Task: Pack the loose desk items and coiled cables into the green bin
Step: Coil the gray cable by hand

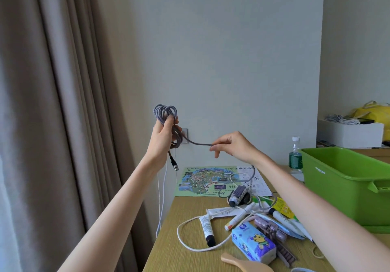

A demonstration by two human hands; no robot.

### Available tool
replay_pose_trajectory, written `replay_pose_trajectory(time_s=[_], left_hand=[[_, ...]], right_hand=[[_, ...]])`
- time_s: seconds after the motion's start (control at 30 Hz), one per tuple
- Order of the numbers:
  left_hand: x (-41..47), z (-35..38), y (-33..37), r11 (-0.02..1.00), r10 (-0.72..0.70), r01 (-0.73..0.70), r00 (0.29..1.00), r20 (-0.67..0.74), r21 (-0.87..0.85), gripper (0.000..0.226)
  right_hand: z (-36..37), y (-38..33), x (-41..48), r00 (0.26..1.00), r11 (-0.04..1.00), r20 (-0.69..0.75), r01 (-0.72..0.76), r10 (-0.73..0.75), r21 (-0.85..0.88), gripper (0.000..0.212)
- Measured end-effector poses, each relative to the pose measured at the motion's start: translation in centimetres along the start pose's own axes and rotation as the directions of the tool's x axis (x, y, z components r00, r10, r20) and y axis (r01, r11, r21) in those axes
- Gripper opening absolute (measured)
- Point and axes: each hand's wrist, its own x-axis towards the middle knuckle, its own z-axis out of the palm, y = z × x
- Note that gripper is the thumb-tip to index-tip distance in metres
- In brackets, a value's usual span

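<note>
My left hand is raised above the desk's left end and grips a coil of grey braided cable; its plug dangles below the wrist. My right hand pinches the loose run of the same cable to the right of the coil. That run drops down to the desk. The green bin stands on the desk at the right, open side up. Loose items lie in front: a white cable, a white tube, a blue tissue pack, more tubes and a purple hair clip.
A printed map sheet lies at the desk's back edge by the wall. A green bottle stands behind the bin. A wooden brush lies at the front edge. Curtains hang at the left; a white box and a yellow bag sit far right.
</note>
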Motion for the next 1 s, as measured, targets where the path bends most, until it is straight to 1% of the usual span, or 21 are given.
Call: replay_pose_trajectory(time_s=[0.03, 0.1, 0.17, 0.2, 0.23, 0.27, 0.33, 0.47, 0.53, 0.63, 0.73, 0.8, 0.87, 0.93, 1.0], left_hand=[[-0.1, -0.4, -0.2, 0.999, -0.037, 0.037, 0.999, 0.012, -0.031, 0.020], [-0.3, -0.8, -0.4, 0.971, -0.157, 0.166, 0.985, 0.065, -0.172, 0.021], [-0.3, -1.0, -0.4, 0.885, -0.278, 0.311, 0.950, 0.143, -0.347, 0.023], [-0.3, -1.1, -0.5, 0.842, -0.312, 0.353, 0.935, 0.167, -0.408, 0.023], [-0.3, -1.2, -0.7, 0.823, -0.331, 0.372, 0.928, 0.171, -0.430, 0.024], [-0.3, -1.3, -0.9, 0.831, -0.345, 0.380, 0.925, 0.158, -0.407, 0.024], [-0.4, -1.3, -1.3, 0.887, -0.358, 0.372, 0.928, 0.103, -0.275, 0.026], [-0.3, -1.0, -2.2, 0.950, -0.307, 0.305, 0.951, -0.027, -0.062, 0.022], [-0.4, -1.0, -2.9, 0.969, -0.236, 0.238, 0.971, -0.040, 0.064, 0.020], [-0.9, -0.6, -3.8, 0.959, -0.131, 0.116, 0.991, 0.041, 0.257, 0.019], [-1.5, 0.4, -4.3, 0.934, -0.081, 0.010, 0.979, 0.185, 0.358, 0.025], [-2.1, 1.2, -4.4, 0.913, -0.106, -0.026, 0.949, 0.298, 0.407, 0.026], [-2.7, 1.9, -4.3, 0.896, -0.126, -0.062, 0.914, 0.386, 0.439, 0.027], [-3.3, 2.4, -4.1, 0.896, -0.155, -0.075, 0.871, 0.466, 0.437, 0.027], [-3.8, 2.8, -4.1, 0.894, -0.195, -0.088, 0.807, 0.558, 0.439, 0.029]], right_hand=[[0.2, 0.1, 0.1, 0.999, 1.000, 0.052, -0.009, 0.010, -0.012, 0.014], [0.8, 0.4, 0.5, 0.991, 0.998, 0.126, -0.040, 0.045, -0.042, 0.014], [1.3, 0.7, 1.0, 0.982, 0.995, 0.169, -0.070, 0.082, -0.076, 0.014], [1.6, 0.9, 1.2, 0.978, 0.991, 0.184, -0.076, 0.095, -0.110, 0.015], [1.9, 1.0, 1.3, 0.974, 0.985, 0.201, -0.075, 0.106, -0.153, 0.016], [2.2, 0.9, 1.4, 0.969, 0.979, 0.218, -0.070, 0.112, -0.194, 0.016], [2.6, 0.8, 1.4, 0.963, 0.971, 0.248, -0.049, 0.108, -0.233, 0.016], [2.0, -0.6, 0.9, 0.940, 0.987, 0.332, -0.034, 0.084, -0.155, 0.015], [1.5, -1.4, 0.7, 0.937, 0.992, 0.344, -0.017, 0.060, -0.129, 0.016], [1.0, -2.5, 0.6, 0.943, 0.992, 0.333, 0.038, 0.006, -0.124, 0.017], [0.5, -3.2, 0.5, 0.964, 0.976, 0.263, 0.079, -0.024, -0.203, 0.015], [0.0, -3.6, 0.5, 0.980, 0.971, 0.194, 0.079, -0.034, -0.227, 0.012], [-0.4, -3.9, 0.4, 0.984, 0.988, 0.176, 0.052, -0.025, -0.149, 0.003], [-0.8, -4.2, 0.2, 0.984, 0.997, 0.179, 0.020, -0.006, -0.078, 0.012], [-1.2, -4.5, 0.1, 0.984, 0.998, 0.178, 0.011, 0.001, -0.067, 0.018]])
